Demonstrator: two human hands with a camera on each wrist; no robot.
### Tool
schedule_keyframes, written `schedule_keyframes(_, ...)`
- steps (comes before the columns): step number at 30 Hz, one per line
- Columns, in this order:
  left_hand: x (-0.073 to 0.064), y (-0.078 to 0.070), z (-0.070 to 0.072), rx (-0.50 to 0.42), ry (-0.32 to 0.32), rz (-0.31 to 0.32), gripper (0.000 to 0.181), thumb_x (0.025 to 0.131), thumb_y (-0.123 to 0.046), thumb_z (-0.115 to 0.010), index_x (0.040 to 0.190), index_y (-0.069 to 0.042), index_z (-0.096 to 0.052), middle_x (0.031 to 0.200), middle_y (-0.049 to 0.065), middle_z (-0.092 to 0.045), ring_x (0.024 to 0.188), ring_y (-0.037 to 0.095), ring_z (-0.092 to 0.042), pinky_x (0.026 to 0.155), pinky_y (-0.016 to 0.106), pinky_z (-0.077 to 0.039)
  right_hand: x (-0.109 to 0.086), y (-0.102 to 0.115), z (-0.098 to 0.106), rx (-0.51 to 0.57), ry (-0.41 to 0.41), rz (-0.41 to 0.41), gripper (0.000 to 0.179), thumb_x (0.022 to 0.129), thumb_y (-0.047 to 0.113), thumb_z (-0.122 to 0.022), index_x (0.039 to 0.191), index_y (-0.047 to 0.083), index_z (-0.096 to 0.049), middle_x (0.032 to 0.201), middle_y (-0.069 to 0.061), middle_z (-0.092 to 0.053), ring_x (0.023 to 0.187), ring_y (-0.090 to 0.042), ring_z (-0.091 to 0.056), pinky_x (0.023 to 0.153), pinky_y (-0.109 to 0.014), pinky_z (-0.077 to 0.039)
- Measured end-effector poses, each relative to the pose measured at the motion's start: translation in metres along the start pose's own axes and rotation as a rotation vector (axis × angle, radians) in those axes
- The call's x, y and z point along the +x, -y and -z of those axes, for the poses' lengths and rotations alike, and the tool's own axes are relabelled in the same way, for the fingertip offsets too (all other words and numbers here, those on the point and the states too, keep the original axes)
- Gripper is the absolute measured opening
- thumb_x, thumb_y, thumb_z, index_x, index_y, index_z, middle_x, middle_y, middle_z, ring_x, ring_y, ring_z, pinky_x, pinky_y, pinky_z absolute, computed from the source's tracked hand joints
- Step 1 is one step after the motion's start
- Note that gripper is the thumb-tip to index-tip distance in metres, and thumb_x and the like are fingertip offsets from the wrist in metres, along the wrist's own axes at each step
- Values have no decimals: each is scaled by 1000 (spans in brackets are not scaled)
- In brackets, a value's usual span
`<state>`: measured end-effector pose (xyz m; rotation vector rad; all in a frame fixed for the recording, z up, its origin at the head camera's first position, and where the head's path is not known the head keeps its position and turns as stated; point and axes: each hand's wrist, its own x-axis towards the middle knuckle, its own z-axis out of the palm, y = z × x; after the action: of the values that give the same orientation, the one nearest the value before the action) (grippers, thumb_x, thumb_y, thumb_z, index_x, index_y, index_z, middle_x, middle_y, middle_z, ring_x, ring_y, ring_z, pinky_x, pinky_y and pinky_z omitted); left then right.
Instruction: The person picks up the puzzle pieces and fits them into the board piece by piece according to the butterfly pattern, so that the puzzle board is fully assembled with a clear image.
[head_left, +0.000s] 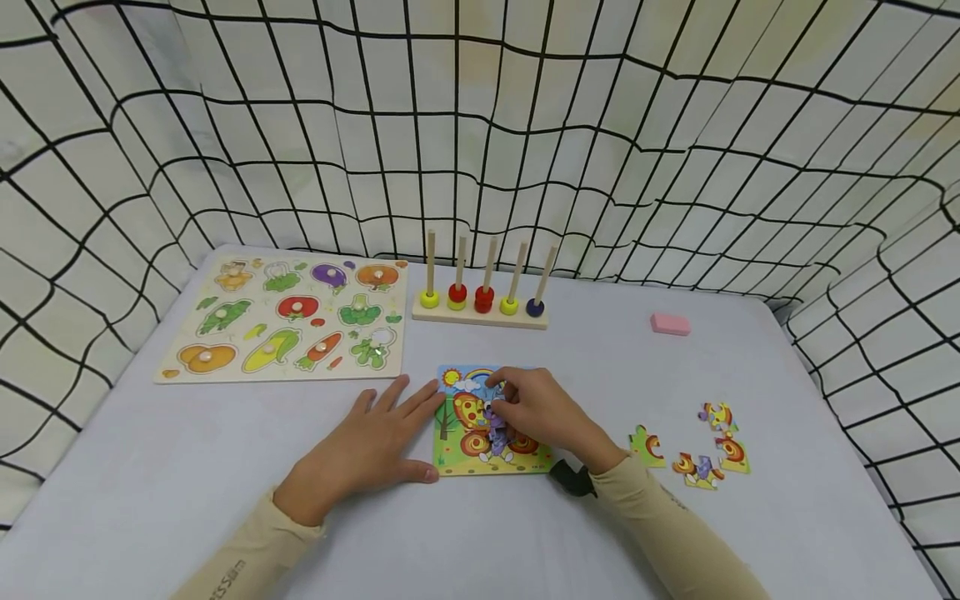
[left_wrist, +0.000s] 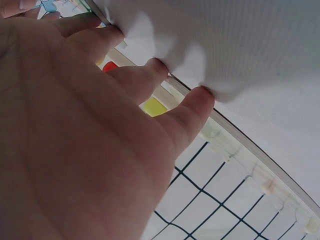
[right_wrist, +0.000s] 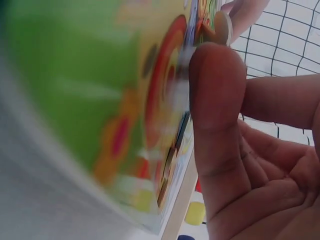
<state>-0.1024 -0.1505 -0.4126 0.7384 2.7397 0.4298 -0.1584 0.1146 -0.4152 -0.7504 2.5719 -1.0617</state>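
Observation:
A butterfly jigsaw puzzle board (head_left: 457,458) lies in the middle of the table, with the butterfly, a sun and a rainbow showing. My left hand (head_left: 367,446) rests beside its left edge, fingers spread, with the index finger and thumb tips right at that edge. Over the board's upper middle, my right hand (head_left: 543,408) pinches a small puzzle piece (right_wrist: 223,27) between thumb and bent fingers; its picture is mostly hidden. In the right wrist view the thumb (right_wrist: 217,90) is close against the picture. Several loose puzzle pieces (head_left: 697,471) lie to the right.
At the back left lies a wooden vegetable peg puzzle (head_left: 255,312). Next to it stands a bead stacker (head_left: 480,315) with upright pegs and red, yellow and dark blue beads. A pink block (head_left: 670,324) sits back right. Black netting (head_left: 510,125) surrounds the table's back and sides.

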Motion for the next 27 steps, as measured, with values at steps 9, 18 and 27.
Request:
schedule_keyframes(9, 1, 0, 1, -13, 12, 5, 102, 88, -53, -86, 167, -10, -38, 175, 9, -30, 158, 50, -21, 118, 76, -23, 1, 3, -5, 5, 6, -113, 30, 103, 8, -71, 131, -1, -66, 73, -1, -61, 51, -12, -62, 48, -25, -49)
schedule_keyframes(18, 0, -2, 2, -20, 14, 8, 102, 88, -53, -86, 167, -10, -38, 175, 9, -30, 158, 50, -21, 118, 77, -23, 2, 3, -6, -50, 8, -170, 34, 103, 11, -74, 133, 2, -62, 72, -1, -60, 53, -11, -54, 47, -23, -44)
schedule_keyframes(27, 0, -2, 2, -15, 8, 7, 102, 88, -52, -86, 167, -11, -38, 174, 9, -31, 158, 50, -22, 118, 76, -23, 2, 3, -6, -81, 20, -165, 34, 104, 11, -73, 133, 2, -61, 72, 0, -60, 55, -10, -52, 48, -23, -42)
